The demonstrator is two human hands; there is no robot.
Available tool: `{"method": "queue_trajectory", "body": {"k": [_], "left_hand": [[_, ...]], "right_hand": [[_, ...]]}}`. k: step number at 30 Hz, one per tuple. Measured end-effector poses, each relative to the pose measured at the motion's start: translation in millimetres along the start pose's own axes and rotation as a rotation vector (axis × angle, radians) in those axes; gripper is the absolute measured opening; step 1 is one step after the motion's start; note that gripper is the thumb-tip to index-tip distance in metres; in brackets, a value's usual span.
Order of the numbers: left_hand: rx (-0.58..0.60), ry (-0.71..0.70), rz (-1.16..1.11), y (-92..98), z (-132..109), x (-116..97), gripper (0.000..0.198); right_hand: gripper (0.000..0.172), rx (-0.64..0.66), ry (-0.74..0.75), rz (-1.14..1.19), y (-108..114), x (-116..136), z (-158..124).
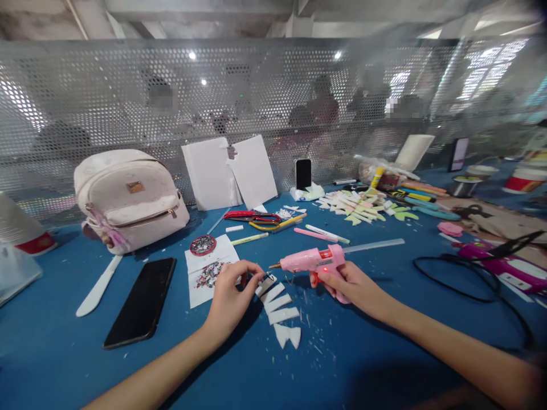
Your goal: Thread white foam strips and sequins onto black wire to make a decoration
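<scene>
My right hand (337, 282) is wrapped round the handle of a pink glue gun (314, 260), whose nozzle points left. A clear glue stick (376, 245) sticks out of its back. With fingers pinched, my left hand (237, 287) is at the top end of a chain of white fishbone-shaped pieces (283, 315) on the blue table; a small dark curved bit shows at its fingertips. The nozzle is just right of those fingertips. Left of them, small colourful gems (209, 275) lie on white paper (195, 297), beside a round red-rimmed dish (202, 245).
A black phone (141, 302), a white knife (99, 286) and a pale backpack (132, 199) stand or lie left. Behind are red-handled scissors (252, 216), markers and cut pieces (354, 205). At right lie a black cable (453, 296) and a purple tool (504, 265).
</scene>
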State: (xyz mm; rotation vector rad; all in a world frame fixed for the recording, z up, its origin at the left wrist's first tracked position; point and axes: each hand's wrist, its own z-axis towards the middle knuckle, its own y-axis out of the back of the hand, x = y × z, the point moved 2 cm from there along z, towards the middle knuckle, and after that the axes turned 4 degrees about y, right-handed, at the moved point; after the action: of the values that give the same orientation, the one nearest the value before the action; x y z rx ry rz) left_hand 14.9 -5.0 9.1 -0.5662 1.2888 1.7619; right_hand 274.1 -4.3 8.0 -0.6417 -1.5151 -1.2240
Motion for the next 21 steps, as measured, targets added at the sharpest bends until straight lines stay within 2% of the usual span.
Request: {"method": "queue_trajectory", "body": {"k": [12,21], "left_hand": [[-0.004,-0.013,-0.017,0.7,0.2,-1.8,0.016],[-0.001,0.014,-0.023,1.3,-0.1,-1.3,0.018]], "right_hand": [[0.063,-0.014,-0.027,-0.059,-1.9,1.1,0.0],[0.053,-0.180,0.040,-0.207,13.8,7.2,-0.9]]}}
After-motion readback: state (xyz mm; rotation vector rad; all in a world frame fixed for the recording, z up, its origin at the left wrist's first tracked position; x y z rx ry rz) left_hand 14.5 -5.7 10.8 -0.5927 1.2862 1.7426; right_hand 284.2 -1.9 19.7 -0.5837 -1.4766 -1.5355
